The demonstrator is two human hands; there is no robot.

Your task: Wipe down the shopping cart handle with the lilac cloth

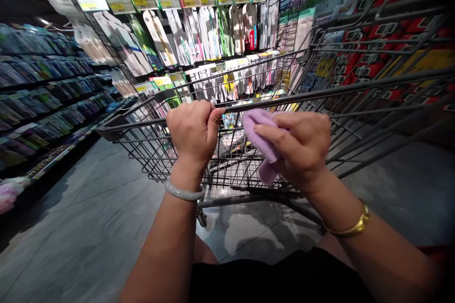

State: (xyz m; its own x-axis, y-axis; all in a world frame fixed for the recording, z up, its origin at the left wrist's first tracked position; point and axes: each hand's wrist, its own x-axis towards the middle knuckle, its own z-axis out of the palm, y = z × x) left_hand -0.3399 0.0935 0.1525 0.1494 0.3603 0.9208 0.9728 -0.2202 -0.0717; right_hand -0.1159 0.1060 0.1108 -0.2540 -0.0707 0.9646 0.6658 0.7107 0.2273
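My left hand [194, 132] is closed round the handle bar [355, 89] of a dark wire shopping cart [142, 147]. Just to its right, my right hand [302, 149] grips a bunched purple cloth [259, 135] and presses it against the same bar. A pale bangle sits on my left wrist and a gold bracelet on my right. The cart's basket stretches away in front of me, with a few small items dimly visible through its wires.
Shelves of hanging packaged goods [213, 33] with yellow price tags stand straight ahead of the cart. More stocked shelves [42, 90] line the left side. A grey tiled floor [81, 227] runs along the aisle on the left. Red-patterned goods [391, 47] fill the right.
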